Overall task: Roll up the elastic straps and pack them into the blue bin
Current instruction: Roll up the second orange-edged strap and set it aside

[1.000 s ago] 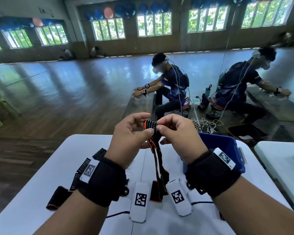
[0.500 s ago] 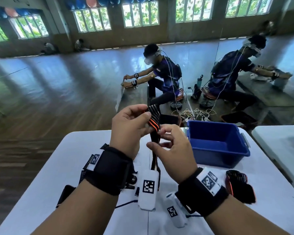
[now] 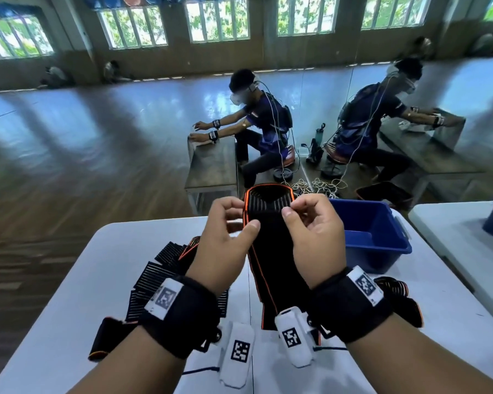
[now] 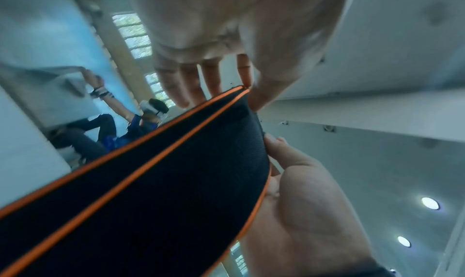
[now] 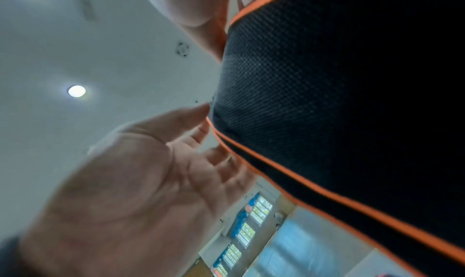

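Strap: one black, orange-edged, held up between both hands above the worktop.
Left hand: pinches its left edge.
Right hand: pinches its right edge.
Blue bin: one, right of the hands.
Other straps: pile left, one rolled strap right.

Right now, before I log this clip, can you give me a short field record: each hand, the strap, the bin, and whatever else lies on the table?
left hand: pinches the strap's top edge, thumb in front
right hand: pinches the same edge
held strap: black, orange-trimmed, hanging unrolled above the table
blue bin: on the white table, right of the hands, no strap visible inside
loose straps: heaped at left
rolled strap: beside right wrist
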Motion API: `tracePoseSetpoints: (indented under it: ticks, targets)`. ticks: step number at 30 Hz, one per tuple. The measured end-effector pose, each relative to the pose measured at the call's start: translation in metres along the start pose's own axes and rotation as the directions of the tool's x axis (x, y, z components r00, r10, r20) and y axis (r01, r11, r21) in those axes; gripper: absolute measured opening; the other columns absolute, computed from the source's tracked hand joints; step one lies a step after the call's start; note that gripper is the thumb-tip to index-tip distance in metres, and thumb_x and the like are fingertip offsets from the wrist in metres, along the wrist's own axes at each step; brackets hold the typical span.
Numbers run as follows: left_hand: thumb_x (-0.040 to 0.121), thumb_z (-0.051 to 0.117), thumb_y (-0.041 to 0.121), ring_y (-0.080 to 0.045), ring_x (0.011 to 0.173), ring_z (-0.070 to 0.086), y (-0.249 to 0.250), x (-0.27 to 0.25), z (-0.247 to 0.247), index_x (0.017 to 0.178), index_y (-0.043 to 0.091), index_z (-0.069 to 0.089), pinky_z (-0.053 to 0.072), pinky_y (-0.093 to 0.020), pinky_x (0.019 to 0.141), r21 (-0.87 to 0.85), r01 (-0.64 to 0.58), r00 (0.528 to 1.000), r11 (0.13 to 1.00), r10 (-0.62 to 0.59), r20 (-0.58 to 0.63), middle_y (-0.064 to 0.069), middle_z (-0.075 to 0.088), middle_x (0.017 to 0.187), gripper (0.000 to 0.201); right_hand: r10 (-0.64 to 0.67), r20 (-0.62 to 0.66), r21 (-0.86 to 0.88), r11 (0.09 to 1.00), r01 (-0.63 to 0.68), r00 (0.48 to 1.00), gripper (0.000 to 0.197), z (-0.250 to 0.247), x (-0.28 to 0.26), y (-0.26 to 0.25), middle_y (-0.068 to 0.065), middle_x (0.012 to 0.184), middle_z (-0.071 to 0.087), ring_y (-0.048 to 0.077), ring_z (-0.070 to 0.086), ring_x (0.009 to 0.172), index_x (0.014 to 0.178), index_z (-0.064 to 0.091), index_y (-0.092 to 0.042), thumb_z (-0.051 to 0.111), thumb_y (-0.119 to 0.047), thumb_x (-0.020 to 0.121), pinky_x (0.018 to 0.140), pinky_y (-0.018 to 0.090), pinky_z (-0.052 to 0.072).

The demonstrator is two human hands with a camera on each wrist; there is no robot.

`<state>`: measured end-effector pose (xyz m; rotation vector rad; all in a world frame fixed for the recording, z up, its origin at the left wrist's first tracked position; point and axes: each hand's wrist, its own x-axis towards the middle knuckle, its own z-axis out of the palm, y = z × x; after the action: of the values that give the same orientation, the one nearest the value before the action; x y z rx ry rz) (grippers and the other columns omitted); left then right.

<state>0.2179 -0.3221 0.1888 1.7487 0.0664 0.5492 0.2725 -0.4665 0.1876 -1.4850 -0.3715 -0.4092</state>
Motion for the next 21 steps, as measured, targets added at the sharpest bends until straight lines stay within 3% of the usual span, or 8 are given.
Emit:
tracePoseSetpoints:
  ticks: [2, 5, 9, 11, 14, 16, 18, 21]
  targets:
    - [0.093, 0.062, 0.011, -0.014, 0.087, 0.063, -0.005, -0.001, 0.008, 0.113, 0.022, 0.048, 0.054, -0.032, 0.079, -0.097, 0.013, 1.000, 0.995, -0.011, 0.026, -0.006, 0.067, 0.100, 0.027, 0.046, 0.028, 0.021, 0.999, -0.047, 0.999, 0.020, 0.000, 0.001, 0.002, 0.003, 0.089, 0.066, 0.006, 0.062, 0.078, 0.088, 0.063, -0.018, 0.064, 0.002, 0.090, 0.073, 0.019, 0.049]
    - [0.095, 0.052, 0.010, -0.014, 0.080, 0.061, -0.009, -0.002, 0.020, 0.114, 0.022, 0.041, 0.052, -0.039, 0.075, -0.097, -0.051, 0.998, 0.994, 0.048, -0.032, -0.006, 0.064, 0.091, 0.025, 0.097, 0.070, 0.025, 0.995, -0.099, 0.993, 0.021, 0.001, 0.000, 0.006, 0.003, 0.094, 0.065, -0.001, 0.060, 0.077, 0.090, 0.061, -0.019, 0.058, 0.001, 0.094, 0.072, 0.014, 0.047]
    - [0.091, 0.053, 0.027, -0.020, 0.094, 0.061, -0.011, -0.002, 0.030, 0.112, 0.032, 0.042, 0.052, -0.053, 0.087, -0.078, -0.047, 0.999, 0.996, 0.045, -0.026, -0.004, 0.062, 0.106, 0.024, 0.149, 0.081, 0.030, 0.988, -0.152, 0.986, 0.021, 0.006, -0.001, 0.010, 0.000, 0.094, 0.064, -0.001, 0.059, 0.076, 0.091, 0.061, -0.020, 0.054, 0.000, 0.095, 0.069, 0.014, 0.047]
    - [0.088, 0.056, 0.033, -0.018, 0.103, 0.060, -0.013, 0.000, 0.028, 0.111, 0.035, 0.045, 0.051, -0.049, 0.094, -0.038, -0.051, 0.999, 0.998, 0.052, 0.010, 0.000, 0.060, 0.113, 0.026, 0.154, 0.099, 0.014, 0.988, -0.156, 0.983, 0.021, 0.009, 0.001, 0.012, -0.004, 0.091, 0.064, 0.000, 0.059, 0.078, 0.092, 0.060, -0.020, 0.053, -0.001, 0.096, 0.071, 0.016, 0.049]
    - [0.087, 0.058, 0.020, -0.011, 0.109, 0.059, -0.018, 0.004, 0.024, 0.115, 0.027, 0.051, 0.049, -0.041, 0.099, 0.014, -0.054, 0.995, 0.998, 0.052, 0.088, 0.007, 0.061, 0.115, 0.030, 0.164, 0.155, -0.030, 0.987, -0.161, 0.974, 0.018, 0.012, 0.006, 0.015, -0.006, 0.091, 0.065, 0.005, 0.061, 0.082, 0.096, 0.061, -0.018, 0.053, -0.002, 0.097, 0.078, 0.024, 0.052]
    - [0.085, 0.057, 0.013, -0.012, 0.113, 0.060, -0.023, 0.008, 0.022, 0.119, 0.025, 0.053, 0.049, -0.042, 0.101, 0.026, -0.046, 0.993, 0.999, 0.043, 0.106, 0.006, 0.063, 0.118, 0.036, 0.178, 0.184, -0.040, 0.984, -0.173, 0.967, 0.017, 0.012, 0.010, 0.019, -0.006, 0.091, 0.065, 0.006, 0.060, 0.083, 0.096, 0.061, -0.017, 0.053, -0.002, 0.096, 0.079, 0.026, 0.052]
    - [0.084, 0.057, 0.010, -0.015, 0.115, 0.060, -0.026, 0.012, 0.021, 0.121, 0.024, 0.053, 0.049, -0.043, 0.102, -0.005, -0.024, 0.995, 1.000, 0.025, 0.100, 0.002, 0.063, 0.121, 0.040, 0.167, 0.208, -0.033, 0.986, -0.163, 0.964, 0.017, 0.010, 0.012, 0.023, -0.009, 0.088, 0.063, 0.006, 0.058, 0.081, 0.093, 0.060, -0.016, 0.055, 0.000, 0.094, 0.078, 0.026, 0.051]
    - [0.083, 0.055, 0.008, -0.012, 0.114, 0.061, -0.029, 0.022, 0.020, 0.121, 0.024, 0.054, 0.049, -0.035, 0.101, -0.051, 0.017, 0.998, 0.999, -0.013, 0.062, 0.001, 0.063, 0.121, 0.042, 0.145, 0.316, -0.034, 0.989, -0.141, 0.938, 0.024, 0.003, 0.005, 0.033, -0.010, 0.080, 0.062, 0.005, 0.057, 0.076, 0.082, 0.063, -0.012, 0.056, 0.009, 0.089, 0.073, 0.019, 0.046]
